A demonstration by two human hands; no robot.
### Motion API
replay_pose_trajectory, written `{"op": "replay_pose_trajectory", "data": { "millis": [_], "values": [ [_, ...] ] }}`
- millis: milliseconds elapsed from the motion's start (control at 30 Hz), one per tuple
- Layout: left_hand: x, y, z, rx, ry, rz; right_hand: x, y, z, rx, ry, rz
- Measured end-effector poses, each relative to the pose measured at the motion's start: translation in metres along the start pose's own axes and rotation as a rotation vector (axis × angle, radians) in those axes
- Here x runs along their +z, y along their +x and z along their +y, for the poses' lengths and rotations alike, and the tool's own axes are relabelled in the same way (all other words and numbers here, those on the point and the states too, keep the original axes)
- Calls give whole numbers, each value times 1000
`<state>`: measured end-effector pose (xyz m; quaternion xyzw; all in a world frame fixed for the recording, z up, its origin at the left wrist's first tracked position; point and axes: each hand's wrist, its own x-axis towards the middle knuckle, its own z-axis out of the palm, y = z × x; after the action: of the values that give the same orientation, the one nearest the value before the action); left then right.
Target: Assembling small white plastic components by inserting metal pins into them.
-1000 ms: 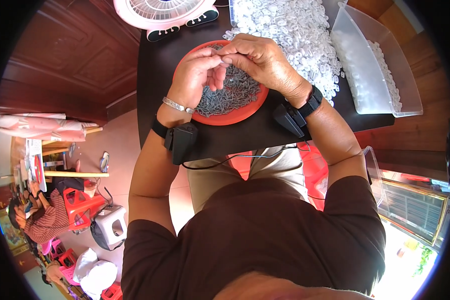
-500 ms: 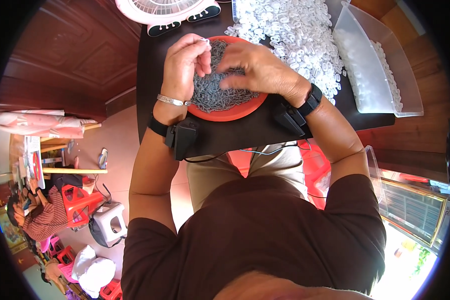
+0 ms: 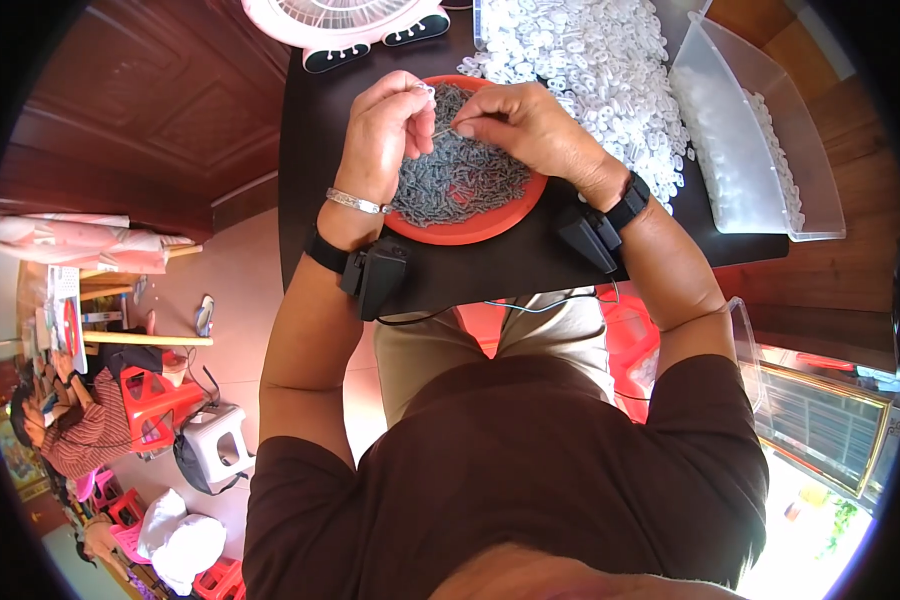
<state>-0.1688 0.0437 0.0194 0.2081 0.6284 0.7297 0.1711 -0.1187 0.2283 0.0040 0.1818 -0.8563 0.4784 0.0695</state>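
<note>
My left hand (image 3: 378, 138) is raised over the left side of a round red tray (image 3: 467, 235), its fingers curled and pinching a small white plastic piece (image 3: 428, 90) at the fingertips. Across from it, my right hand (image 3: 538, 132) has thumb and forefinger pressed together on a thin screw (image 3: 443, 132) that points toward the left hand. Below both hands, a heap of grey screws (image 3: 440, 190) fills the tray, with a bit of red bottom showing through. The two hands are close but apart.
Many loose white plastic pieces (image 3: 610, 100) cover the dark table (image 3: 450, 275) beyond the tray. A translucent bin (image 3: 745, 185) with more pieces stands at the right. A pink fan (image 3: 345, 25) is at the far left. Another person (image 3: 90, 430) sits off to the left.
My right hand, blurred and open over the screws before, is now closed in a pinch on a screw near the left hand. The left hand keeps its white piece.
</note>
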Motion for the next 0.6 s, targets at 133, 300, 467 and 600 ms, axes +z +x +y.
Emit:
{"op": "replay_pose_trajectory", "data": {
  "millis": [133, 300, 467, 600],
  "values": [
    [2, -1, 1, 2, 38, -10, -6, 1, 8, 96, 67, 36],
    [1, -2, -1, -38, 100, -98, -12, 1, -9, 162, -2, 106],
    [13, -6, -1, -17, 146, -175, -19, 2, -3, 213, 348, 86],
    [14, -6, -3, 22, 173, -188, -18, 2, -3, 185, 443, 50]
  ]
}}
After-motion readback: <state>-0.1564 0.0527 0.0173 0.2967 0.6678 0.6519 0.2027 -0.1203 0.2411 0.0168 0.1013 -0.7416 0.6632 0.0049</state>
